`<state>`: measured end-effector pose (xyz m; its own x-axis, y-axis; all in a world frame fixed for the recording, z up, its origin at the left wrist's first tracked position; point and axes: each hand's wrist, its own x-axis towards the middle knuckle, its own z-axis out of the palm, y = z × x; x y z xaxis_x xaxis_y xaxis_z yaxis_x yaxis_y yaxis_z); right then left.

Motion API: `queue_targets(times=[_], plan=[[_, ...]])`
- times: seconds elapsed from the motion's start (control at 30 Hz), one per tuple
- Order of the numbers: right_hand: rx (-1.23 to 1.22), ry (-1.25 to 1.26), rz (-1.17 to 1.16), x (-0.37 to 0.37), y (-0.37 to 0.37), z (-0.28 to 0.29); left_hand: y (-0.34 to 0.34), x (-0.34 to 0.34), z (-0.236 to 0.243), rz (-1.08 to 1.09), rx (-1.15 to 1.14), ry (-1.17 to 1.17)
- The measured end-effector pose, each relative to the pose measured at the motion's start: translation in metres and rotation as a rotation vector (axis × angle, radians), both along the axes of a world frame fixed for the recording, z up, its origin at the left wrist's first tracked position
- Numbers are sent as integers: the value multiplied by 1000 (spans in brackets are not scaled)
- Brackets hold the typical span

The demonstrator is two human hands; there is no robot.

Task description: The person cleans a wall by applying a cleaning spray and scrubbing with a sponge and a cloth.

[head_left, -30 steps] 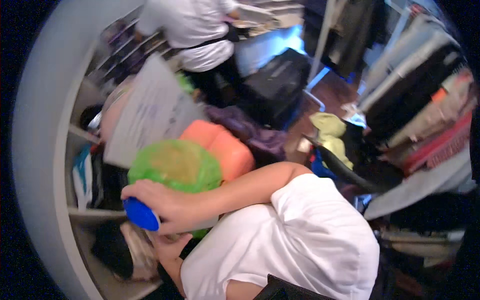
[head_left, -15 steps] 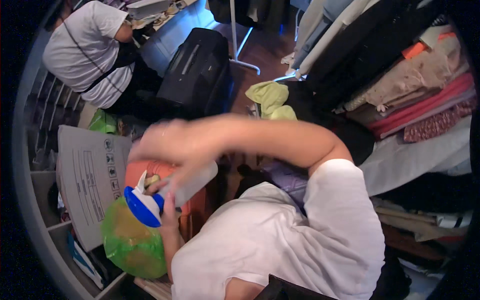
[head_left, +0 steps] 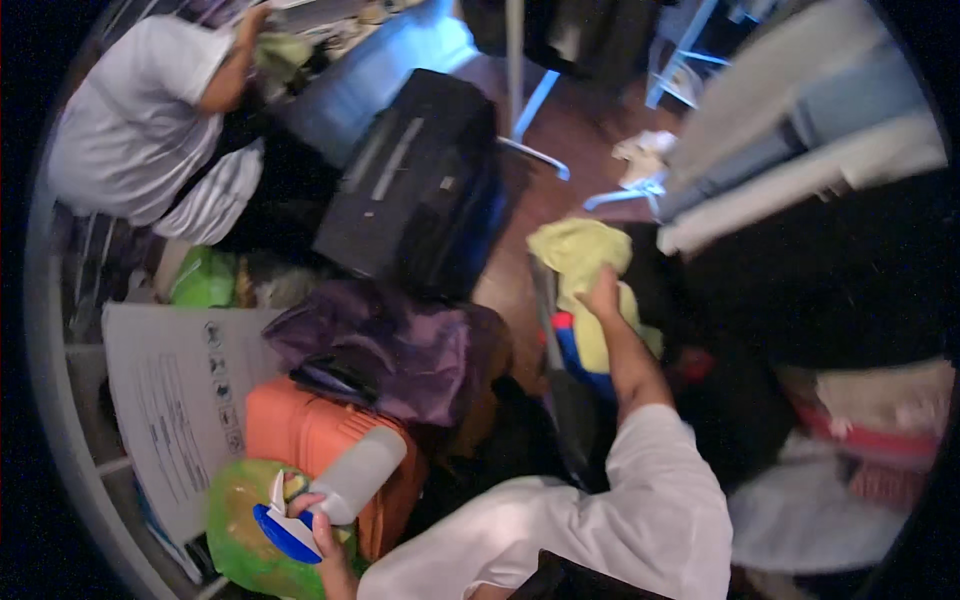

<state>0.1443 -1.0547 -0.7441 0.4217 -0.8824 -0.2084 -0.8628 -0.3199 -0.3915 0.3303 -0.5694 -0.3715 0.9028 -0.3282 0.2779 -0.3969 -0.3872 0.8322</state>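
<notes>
My left hand (head_left: 325, 540) is closed round a translucent spray bottle (head_left: 360, 472) with a blue and white head, held over an orange hard case (head_left: 285, 410) and a green plastic bag (head_left: 245, 520). My right hand (head_left: 602, 292) reaches forward onto a crumpled yellow cloth (head_left: 570, 242), its fingers curled on the fabric. The cloth lies over a dark object with blue and red parts at its side, beside the hanging clothes.
A black suitcase (head_left: 400, 180) and purple bag (head_left: 380, 345) sit ahead. A co-worker (head_left: 140, 120) in white bends at the upper left, behind a cardboard sheet (head_left: 170, 420). Hanging garments (head_left: 780, 150) line the right; metal rack legs (head_left: 535, 160) stand on wooden floor (head_left: 510, 270).
My right hand has left the spray bottle and swung forward and right onto the yellow cloth. The bottle stays in my left hand. The view has shifted, bringing the purple bag into sight.
</notes>
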Motion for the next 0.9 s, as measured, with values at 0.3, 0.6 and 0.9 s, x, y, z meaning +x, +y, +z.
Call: queue_targets(times=[0.3,0.6,0.9], plan=[[58,157,177,73,29,-70,36,-24,42,89,151,-38],[316,-709,754,322,256,206,147,-142,179,422,-69,-284],[596,-1828,1206,336,486,661,283,-249,332,793,-101,-481]])
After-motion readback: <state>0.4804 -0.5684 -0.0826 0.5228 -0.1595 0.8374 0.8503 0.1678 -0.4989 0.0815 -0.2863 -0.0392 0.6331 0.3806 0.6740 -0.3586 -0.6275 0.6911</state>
